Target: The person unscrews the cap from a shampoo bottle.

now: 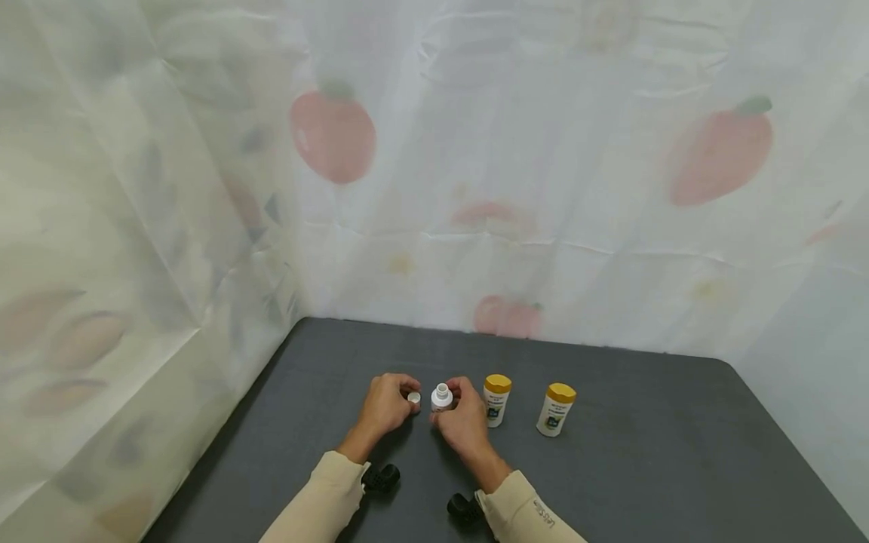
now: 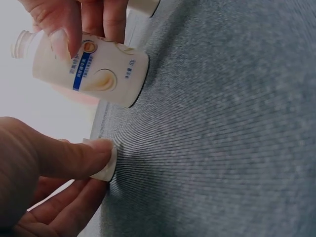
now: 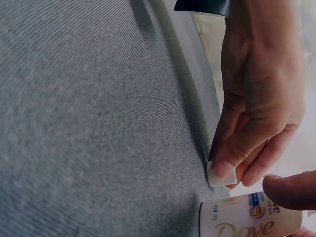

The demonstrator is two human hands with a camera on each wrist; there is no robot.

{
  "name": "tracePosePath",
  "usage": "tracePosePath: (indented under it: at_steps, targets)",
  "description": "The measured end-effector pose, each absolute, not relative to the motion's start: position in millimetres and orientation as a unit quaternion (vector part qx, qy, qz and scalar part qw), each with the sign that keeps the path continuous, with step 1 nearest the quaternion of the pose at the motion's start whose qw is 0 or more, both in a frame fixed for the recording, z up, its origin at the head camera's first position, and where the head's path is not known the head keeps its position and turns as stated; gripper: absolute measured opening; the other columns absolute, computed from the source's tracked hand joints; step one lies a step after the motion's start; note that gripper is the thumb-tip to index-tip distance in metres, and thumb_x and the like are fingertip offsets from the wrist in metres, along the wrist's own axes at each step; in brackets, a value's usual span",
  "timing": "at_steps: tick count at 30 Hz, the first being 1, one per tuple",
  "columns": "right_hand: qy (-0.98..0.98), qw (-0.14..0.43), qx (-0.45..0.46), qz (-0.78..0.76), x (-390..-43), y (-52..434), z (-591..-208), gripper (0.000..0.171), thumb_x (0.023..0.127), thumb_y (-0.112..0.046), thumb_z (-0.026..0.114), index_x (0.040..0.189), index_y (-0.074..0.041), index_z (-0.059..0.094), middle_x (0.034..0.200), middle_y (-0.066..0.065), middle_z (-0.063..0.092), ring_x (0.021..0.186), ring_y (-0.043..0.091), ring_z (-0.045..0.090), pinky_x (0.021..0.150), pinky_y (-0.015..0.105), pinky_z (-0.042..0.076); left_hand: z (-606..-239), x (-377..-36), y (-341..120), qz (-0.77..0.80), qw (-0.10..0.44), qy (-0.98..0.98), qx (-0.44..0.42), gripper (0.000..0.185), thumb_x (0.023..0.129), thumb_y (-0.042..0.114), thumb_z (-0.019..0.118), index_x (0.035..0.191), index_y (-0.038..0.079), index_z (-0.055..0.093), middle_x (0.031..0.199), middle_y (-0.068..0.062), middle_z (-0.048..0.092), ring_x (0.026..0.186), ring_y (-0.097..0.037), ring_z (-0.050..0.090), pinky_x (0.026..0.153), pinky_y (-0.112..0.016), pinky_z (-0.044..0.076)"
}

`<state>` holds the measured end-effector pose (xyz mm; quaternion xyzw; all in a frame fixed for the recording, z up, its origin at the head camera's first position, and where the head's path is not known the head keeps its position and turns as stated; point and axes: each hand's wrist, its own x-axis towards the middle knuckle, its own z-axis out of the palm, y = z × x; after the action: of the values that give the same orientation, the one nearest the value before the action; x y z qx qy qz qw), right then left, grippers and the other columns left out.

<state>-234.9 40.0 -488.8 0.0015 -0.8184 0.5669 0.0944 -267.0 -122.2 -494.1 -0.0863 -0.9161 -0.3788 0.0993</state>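
My right hand (image 1: 467, 422) grips a small white Dove bottle (image 1: 441, 398) from its right side. The bottle stands upright on the table with its threaded neck bare; its blue-striped label (image 2: 85, 69) shows in the left wrist view. To the left of it, my left hand (image 1: 385, 407) pinches a small white cap (image 1: 414, 400) between thumb and fingers, low at the table surface. In the right wrist view the cap (image 3: 222, 175) sits close beside the bottle's body (image 3: 247, 219).
Two white bottles with yellow caps stand to the right: a nearer one (image 1: 497, 400) just beside my right hand, and another (image 1: 557, 409) farther right. The dark grey table (image 1: 645, 452) is bordered by a fruit-printed curtain (image 1: 421, 279) at the back and left.
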Motion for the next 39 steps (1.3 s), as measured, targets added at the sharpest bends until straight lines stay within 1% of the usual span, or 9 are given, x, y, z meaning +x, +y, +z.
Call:
tracePosePath:
  at_steps: [7, 12, 14, 17, 20, 24, 30, 34, 39]
  targets:
    - [-0.831, 0.11, 0.012, 0.545, -229.4, 40.6, -482.6, 0.056, 0.064, 0.011, 0.084, 0.114, -0.005, 0.063, 0.112, 0.013, 0.073, 0.109, 0.03, 0.069, 0.095, 0.048, 0.055, -495.0, -267.6, -122.9, -0.368, 0.084, -0.921, -0.096, 0.03, 0.075, -0.001, 0.089, 0.103, 0.006, 0.081, 0.094, -0.005, 0.081, 0.085, -0.021, 0.076, 0.075, -0.04, 0.061]
    - [-0.845, 0.13, 0.039, 0.517, -221.6, 42.3, -477.7, 0.06, 0.067, 0.01, 0.085, 0.121, -0.004, 0.062, 0.123, 0.016, 0.072, 0.113, 0.032, 0.068, 0.099, 0.052, 0.054, -495.3, -266.4, -122.5, -0.369, 0.078, -0.92, -0.11, 0.036, 0.073, -0.002, 0.09, 0.107, 0.005, 0.08, 0.096, -0.007, 0.081, 0.085, -0.022, 0.075, 0.073, -0.038, 0.06]
    - [-0.848, 0.137, 0.05, 0.509, -218.7, 42.9, -474.9, 0.063, 0.068, 0.009, 0.085, 0.124, -0.003, 0.061, 0.126, 0.017, 0.07, 0.115, 0.034, 0.067, 0.098, 0.054, 0.054, -494.5, -265.5, -122.9, -0.367, 0.076, -0.92, -0.114, 0.038, 0.073, -0.002, 0.09, 0.109, 0.005, 0.079, 0.096, -0.007, 0.08, 0.085, -0.022, 0.075, 0.073, -0.038, 0.06]
    - [-0.848, 0.137, 0.058, 0.509, -214.0, 44.3, -468.5, 0.064, 0.07, 0.008, 0.084, 0.128, -0.004, 0.06, 0.132, 0.017, 0.069, 0.121, 0.036, 0.066, 0.101, 0.055, 0.054, -490.6, -262.9, -124.3, -0.363, 0.068, -0.922, -0.117, 0.041, 0.074, -0.001, 0.09, 0.113, 0.005, 0.078, 0.099, -0.008, 0.08, 0.087, -0.022, 0.074, 0.075, -0.039, 0.06]
    - [-0.842, 0.133, 0.064, 0.519, -208.4, 47.5, -459.5, 0.065, 0.072, 0.008, 0.084, 0.132, -0.005, 0.06, 0.136, 0.018, 0.068, 0.128, 0.037, 0.063, 0.105, 0.057, 0.051, -481.8, -258.3, -126.5, -0.368, 0.055, -0.921, -0.118, 0.043, 0.076, 0.002, 0.09, 0.117, 0.007, 0.077, 0.108, -0.009, 0.079, 0.097, -0.026, 0.075, 0.081, -0.043, 0.061]
    - [-0.833, 0.128, 0.076, 0.533, -200.5, 54.7, -445.5, 0.066, 0.075, 0.006, 0.084, 0.135, -0.006, 0.059, 0.141, 0.017, 0.065, 0.135, 0.038, 0.058, 0.11, 0.06, 0.047, -466.7, -249.7, -128.0, -0.382, 0.053, -0.914, -0.122, 0.046, 0.079, 0.006, 0.09, 0.123, 0.01, 0.076, 0.121, -0.011, 0.076, 0.111, -0.032, 0.073, 0.089, -0.049, 0.061]
    - [-0.825, 0.126, 0.101, 0.541, -189.5, 67.8, -429.3, 0.065, 0.079, 0.007, 0.082, 0.137, -0.009, 0.058, 0.144, 0.015, 0.063, 0.142, 0.037, 0.055, 0.115, 0.059, 0.046, -445.5, -237.1, -123.7, -0.412, 0.066, -0.899, -0.134, 0.047, 0.082, 0.009, 0.089, 0.126, 0.014, 0.074, 0.129, -0.009, 0.074, 0.121, -0.032, 0.071, 0.1, -0.046, 0.059]
    - [-0.827, 0.136, 0.112, 0.534, -182.7, 76.8, -423.6, 0.063, 0.08, 0.005, 0.084, 0.136, -0.01, 0.058, 0.142, 0.015, 0.065, 0.142, 0.037, 0.056, 0.116, 0.057, 0.046, -434.4, -230.8, -117.9, -0.424, 0.076, -0.891, -0.139, 0.049, 0.082, 0.01, 0.089, 0.128, 0.016, 0.074, 0.13, -0.007, 0.074, 0.122, -0.03, 0.071, 0.101, -0.044, 0.059]
    - [-0.821, 0.139, 0.113, 0.543, -176.6, 88.6, -422.1, 0.063, 0.081, 0.006, 0.084, 0.137, -0.01, 0.058, 0.143, 0.014, 0.064, 0.143, 0.036, 0.055, 0.117, 0.055, 0.045, -423.0, -223.8, -108.1, -0.463, 0.067, -0.871, -0.153, 0.049, 0.084, 0.01, 0.088, 0.13, 0.014, 0.072, 0.13, -0.008, 0.073, 0.122, -0.031, 0.071, 0.102, -0.046, 0.059]
